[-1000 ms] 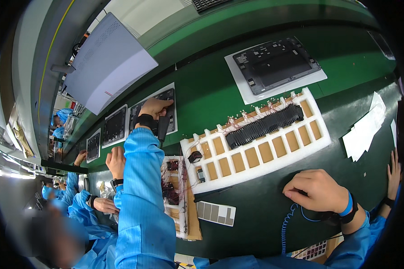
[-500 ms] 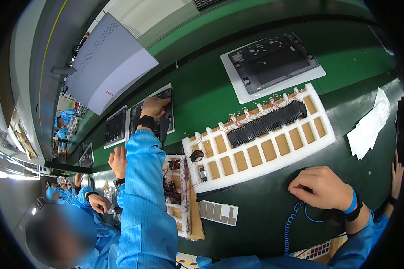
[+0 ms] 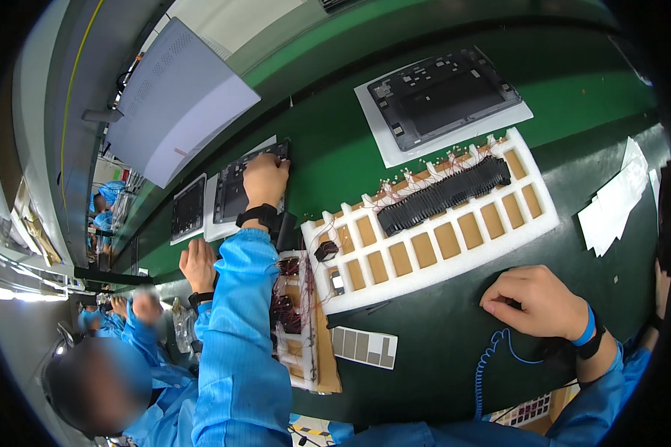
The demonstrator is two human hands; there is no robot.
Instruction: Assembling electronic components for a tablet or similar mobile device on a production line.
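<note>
Left fingers (image 3: 277, 164) at dark panel (image 3: 231, 192), right fingers (image 3: 504, 287) curled over green table (image 3: 440, 343), black parts (image 3: 443, 195) in foam tray (image 3: 535, 175)

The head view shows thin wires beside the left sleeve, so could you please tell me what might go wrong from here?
The left sleeve could snag the thin wires it lies beside. The dark panel under the left hand might shift on its white sheet or get scuffed.

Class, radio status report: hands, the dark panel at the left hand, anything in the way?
Left hand over dark panel, grip hidden. Right hand loosely curled near white tray. Panel partly covered by left hand. Co-worker's hand beside left sleeve.
</note>
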